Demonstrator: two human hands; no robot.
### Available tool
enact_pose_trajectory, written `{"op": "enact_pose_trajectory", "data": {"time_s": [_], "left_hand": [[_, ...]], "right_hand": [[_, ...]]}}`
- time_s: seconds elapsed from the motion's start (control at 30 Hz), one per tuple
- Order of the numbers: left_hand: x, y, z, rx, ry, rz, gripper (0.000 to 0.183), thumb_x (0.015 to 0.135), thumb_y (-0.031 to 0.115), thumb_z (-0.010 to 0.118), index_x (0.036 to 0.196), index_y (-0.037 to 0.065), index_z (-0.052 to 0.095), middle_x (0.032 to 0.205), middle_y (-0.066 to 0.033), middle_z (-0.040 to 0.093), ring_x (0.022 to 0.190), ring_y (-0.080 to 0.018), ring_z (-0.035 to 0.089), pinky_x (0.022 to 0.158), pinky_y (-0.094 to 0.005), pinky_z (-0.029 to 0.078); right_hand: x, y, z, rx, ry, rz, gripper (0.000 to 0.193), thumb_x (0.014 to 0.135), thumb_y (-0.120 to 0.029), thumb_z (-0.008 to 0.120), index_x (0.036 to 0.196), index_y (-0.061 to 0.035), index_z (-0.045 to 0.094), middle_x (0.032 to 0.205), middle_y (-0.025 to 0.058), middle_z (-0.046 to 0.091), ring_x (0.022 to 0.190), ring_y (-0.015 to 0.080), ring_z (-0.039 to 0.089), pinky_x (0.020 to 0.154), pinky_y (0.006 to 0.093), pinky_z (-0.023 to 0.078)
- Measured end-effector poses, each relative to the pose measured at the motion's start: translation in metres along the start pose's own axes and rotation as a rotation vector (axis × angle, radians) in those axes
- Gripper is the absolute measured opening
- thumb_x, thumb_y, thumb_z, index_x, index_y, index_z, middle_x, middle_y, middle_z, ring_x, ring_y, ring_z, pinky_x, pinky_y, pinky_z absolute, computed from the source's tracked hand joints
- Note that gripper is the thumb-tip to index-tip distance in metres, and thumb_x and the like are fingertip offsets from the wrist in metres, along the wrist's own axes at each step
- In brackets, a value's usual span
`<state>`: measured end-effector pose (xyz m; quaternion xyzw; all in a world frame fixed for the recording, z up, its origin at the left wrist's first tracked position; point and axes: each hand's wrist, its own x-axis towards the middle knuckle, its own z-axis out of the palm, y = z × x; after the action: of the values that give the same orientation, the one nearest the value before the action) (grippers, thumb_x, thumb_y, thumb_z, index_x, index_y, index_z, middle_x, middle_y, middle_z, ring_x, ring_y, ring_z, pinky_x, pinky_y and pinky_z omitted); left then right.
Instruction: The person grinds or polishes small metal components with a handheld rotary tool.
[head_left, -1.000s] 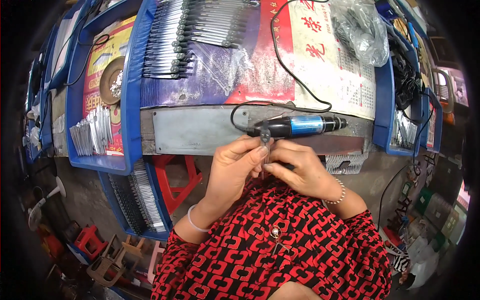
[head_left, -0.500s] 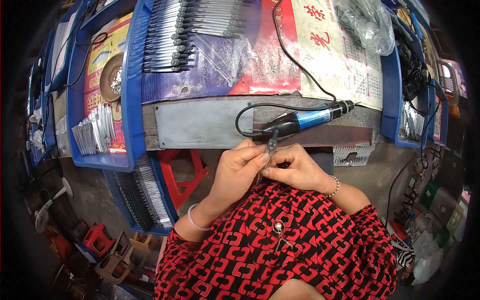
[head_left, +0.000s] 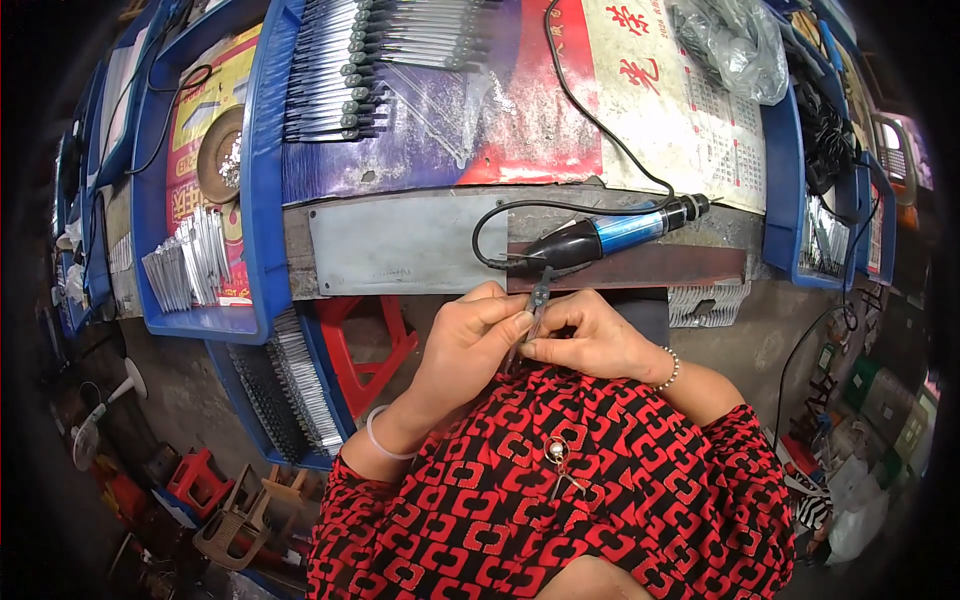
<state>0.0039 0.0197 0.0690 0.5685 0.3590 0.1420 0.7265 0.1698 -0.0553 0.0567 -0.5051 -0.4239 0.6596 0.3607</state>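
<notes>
My left hand point(head_left: 468, 335) and my right hand point(head_left: 597, 338) meet in front of my body, just below the bench edge. Between them is a slender piece with a dark grey head point(head_left: 541, 295) and a thin, pale shaft running down toward my lap. The left thumb and fingers pinch it close to the head. On the other side, my right thumb and curled forefinger close on it lower down; the exact grip there is partly hidden. Just beyond the head lies a corded handheld electric screwdriver point(head_left: 620, 235), blue and black, on the bench.
Rows of similar slender pieces point(head_left: 350, 75) lie at the bench's upper left. A blue tray point(head_left: 262, 200) at left holds silver strips point(head_left: 188, 262) and a round brown bowl point(head_left: 218, 165). A clear plastic bag point(head_left: 740, 55) lies upper right. Below the bench stands a red stool point(head_left: 385, 370).
My hands stay almost in place around the slender piece, which has shifted only slightly. The screwdriver has not moved.
</notes>
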Motion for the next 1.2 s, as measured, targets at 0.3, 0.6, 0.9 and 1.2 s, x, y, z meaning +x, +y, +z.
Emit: {"op": "enact_pose_trajectory", "data": {"time_s": [0.3, 0.6, 0.9, 1.2], "left_hand": [[0.007, -0.002, 0.006, -0.1, 0.121, 0.013, 0.018, 0.084, 0.006, 0.059, 0.099, -0.005, 0.063, 0.072, -0.0034, 0.055, 0.063, -0.0077, 0.05, 0.057, -0.0221, 0.04], [0.008, 0.011, -0.003, 0.291, 0.059, 0.183, 0.018, 0.083, 0.005, 0.059, 0.099, -0.001, 0.065, 0.063, -0.0073, 0.051, 0.056, -0.0115, 0.049, 0.051, -0.0249, 0.039], [0.003, 0.015, -0.006, 0.338, 0.013, 0.186, 0.019, 0.082, 0.004, 0.059, 0.099, -0.001, 0.065, 0.062, -0.0075, 0.051, 0.054, -0.0138, 0.048, 0.05, -0.0263, 0.038], [-0.002, 0.015, -0.013, 0.344, -0.056, 0.155, 0.019, 0.081, 0.004, 0.059, 0.098, -0.001, 0.065, 0.064, -0.0077, 0.051, 0.056, -0.0134, 0.048, 0.052, -0.0259, 0.038]], "right_hand": [[0.009, -0.004, -0.005, 0.405, -0.064, 0.193, 0.016, 0.082, -0.01, 0.062, 0.072, 0.0015, 0.063, 0.065, -0.0016, 0.056, 0.06, 0.0047, 0.05, 0.056, 0.0214, 0.041], [0.008, 0.0, -0.001, 0.419, -0.069, 0.15, 0.014, 0.083, -0.008, 0.061, 0.074, 0.0027, 0.062, 0.068, 0.0011, 0.057, 0.062, 0.0072, 0.052, 0.058, 0.0224, 0.043], [0.006, -0.003, 0.003, 0.361, -0.105, 0.073, 0.015, 0.084, -0.009, 0.059, 0.075, 0.0034, 0.062, 0.068, 0.0009, 0.057, 0.062, 0.0064, 0.052, 0.056, 0.0218, 0.042], [0.005, 0.004, 0.005, 0.31, -0.155, 0.098, 0.016, 0.083, -0.01, 0.061, 0.075, 0.0032, 0.064, 0.067, 0.0003, 0.059, 0.063, 0.0052, 0.053, 0.056, 0.0211, 0.043]]}}
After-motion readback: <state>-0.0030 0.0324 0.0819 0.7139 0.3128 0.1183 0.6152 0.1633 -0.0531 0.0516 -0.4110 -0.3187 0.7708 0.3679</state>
